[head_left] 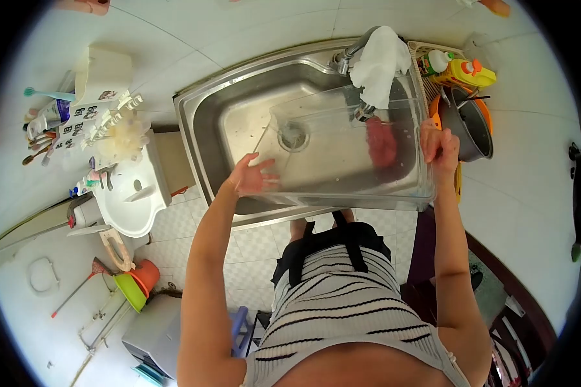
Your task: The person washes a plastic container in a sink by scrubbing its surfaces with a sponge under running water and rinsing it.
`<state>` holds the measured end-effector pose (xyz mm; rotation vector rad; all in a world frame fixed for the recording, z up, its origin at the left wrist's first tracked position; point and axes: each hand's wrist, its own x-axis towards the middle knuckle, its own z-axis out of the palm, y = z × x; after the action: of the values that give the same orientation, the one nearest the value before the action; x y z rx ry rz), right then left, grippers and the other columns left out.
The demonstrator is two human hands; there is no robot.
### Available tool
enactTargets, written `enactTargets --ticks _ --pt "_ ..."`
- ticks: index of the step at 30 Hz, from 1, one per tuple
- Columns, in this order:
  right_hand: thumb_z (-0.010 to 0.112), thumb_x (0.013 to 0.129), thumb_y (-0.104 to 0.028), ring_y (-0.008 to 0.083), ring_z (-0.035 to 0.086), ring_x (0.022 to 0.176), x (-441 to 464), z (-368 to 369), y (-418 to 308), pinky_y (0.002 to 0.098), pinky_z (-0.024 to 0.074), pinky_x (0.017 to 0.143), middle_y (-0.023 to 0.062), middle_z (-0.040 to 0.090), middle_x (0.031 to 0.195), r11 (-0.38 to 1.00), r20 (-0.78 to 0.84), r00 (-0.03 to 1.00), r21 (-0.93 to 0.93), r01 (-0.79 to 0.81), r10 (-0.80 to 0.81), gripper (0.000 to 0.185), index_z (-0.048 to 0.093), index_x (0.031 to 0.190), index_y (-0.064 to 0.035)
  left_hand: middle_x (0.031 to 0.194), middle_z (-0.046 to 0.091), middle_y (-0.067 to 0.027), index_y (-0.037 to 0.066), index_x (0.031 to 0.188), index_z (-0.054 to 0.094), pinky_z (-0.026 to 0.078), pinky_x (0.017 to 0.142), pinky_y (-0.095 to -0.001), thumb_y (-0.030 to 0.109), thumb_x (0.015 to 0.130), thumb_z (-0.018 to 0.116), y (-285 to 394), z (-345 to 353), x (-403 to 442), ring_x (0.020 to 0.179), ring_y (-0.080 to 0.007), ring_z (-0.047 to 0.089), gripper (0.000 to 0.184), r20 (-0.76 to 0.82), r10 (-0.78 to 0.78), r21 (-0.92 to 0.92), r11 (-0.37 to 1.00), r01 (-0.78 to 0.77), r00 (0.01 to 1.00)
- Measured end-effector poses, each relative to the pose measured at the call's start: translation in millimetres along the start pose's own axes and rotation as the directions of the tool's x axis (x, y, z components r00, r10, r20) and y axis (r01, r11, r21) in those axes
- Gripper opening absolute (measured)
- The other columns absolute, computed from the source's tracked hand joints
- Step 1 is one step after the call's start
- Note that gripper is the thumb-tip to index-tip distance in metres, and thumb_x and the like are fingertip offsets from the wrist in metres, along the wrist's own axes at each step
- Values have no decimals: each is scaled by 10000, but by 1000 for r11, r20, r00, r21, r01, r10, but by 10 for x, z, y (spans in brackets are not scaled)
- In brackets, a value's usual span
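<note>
A: How are the hands?
B: Apart. The right hand has its fingers curled over one end wall of the clear container; the left hand is spread, fingers loose at the opposite end – I can't tell whether they press on it.

A: So where's the container?
B: Between the hands, across the sink, under the tap.

A: How far along?
B: Midway, I'd judge: it's at the sink and in hand, but not yet put aside. Whether it's been rinsed or wiped, I can't tell, nor whether water runs.

A: Count things.
B: One container, one sink, one tap. One drain, between the hands. One red cloth, just left of the right hand – inside the container or beneath it, unclear. One white cloth beyond it, over the tap. Beyond the right hand, two bottles and one dark pot.
</note>
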<state>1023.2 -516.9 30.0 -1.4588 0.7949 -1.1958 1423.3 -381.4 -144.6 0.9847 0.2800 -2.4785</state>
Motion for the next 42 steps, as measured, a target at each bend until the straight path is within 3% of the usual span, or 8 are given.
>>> enactTargets --ticks 6,13,19,21,25,27,30,42 --pt "341 967 -311 114 308 491 -13 -95 157 239 283 648 -14 293 427 975 -70 980 139 -173 184 540 337 466 -111 1332 311 -297 186 1382 252 323 968 -542 449 709 566 -352 269 -441 1181 -430 392 788 -1 108 -85 990 -108 994" --pt "433 939 -271 113 321 461 -38 -42 631 260 306 583 0 315 425 816 -123 877 444 -371 465 529 319 441 -135 1295 369 -280 57 1372 245 365 911 -538 544 711 572 -380 976 -1412 1102 -434 463 883 -384 57 -60 994 -87 921" --pt "471 922 -273 123 291 404 -161 -109 704 247 309 565 -5 300 408 751 -87 828 483 -451 554 525 301 440 -155 1187 457 -287 48 1377 232 396 871 -537 565 697 578 -506 954 -1605 1004 -444 528 922 -310 -3 -143 989 -44 951" --pt "440 938 -287 120 391 497 -223 -217 720 251 379 689 9 384 445 738 61 862 488 -466 504 450 407 513 -143 1201 443 -289 59 1386 223 401 862 -540 565 697 578 -539 1091 -1648 1010 -442 524 925 -380 19 -88 995 -56 925" --pt "444 931 -304 149 545 767 -321 -130 744 267 406 768 74 590 774 664 -86 779 585 -465 621 294 585 804 -80 1273 367 -290 114 1424 157 416 839 -555 554 713 578 -625 1355 -1776 1069 -427 488 936 -464 117 77 993 -91 878" --pt "434 926 -323 189 488 1114 -345 -5 621 340 407 872 100 532 1184 399 22 496 562 -724 868 384 505 1184 -48 1298 333 -284 142 1435 121 415 848 -556 542 722 576 -676 1438 -1845 1099 -415 467 935 -496 191 144 980 -137 847" --pt "463 900 -347 207 432 1200 -563 -93 1158 421 386 892 78 486 1285 161 361 354 468 -869 863 410 489 1217 -87 1335 279 -275 191 1448 57 418 864 -548 515 737 576 -791 1416 -1972 1146 -392 431 938 -542 343 293 933 -210 767" --pt "626 828 -192 194 400 1228 -126 447 1491 397 352 973 83 393 1366 335 508 278 -23 -942 815 609 350 1349 -40 1390 207 -244 245 1448 -9 397 928 -473 355 671 654 -1383 1128 -2020 1202 -349 377 1027 -485 639 482 765 -427 597"
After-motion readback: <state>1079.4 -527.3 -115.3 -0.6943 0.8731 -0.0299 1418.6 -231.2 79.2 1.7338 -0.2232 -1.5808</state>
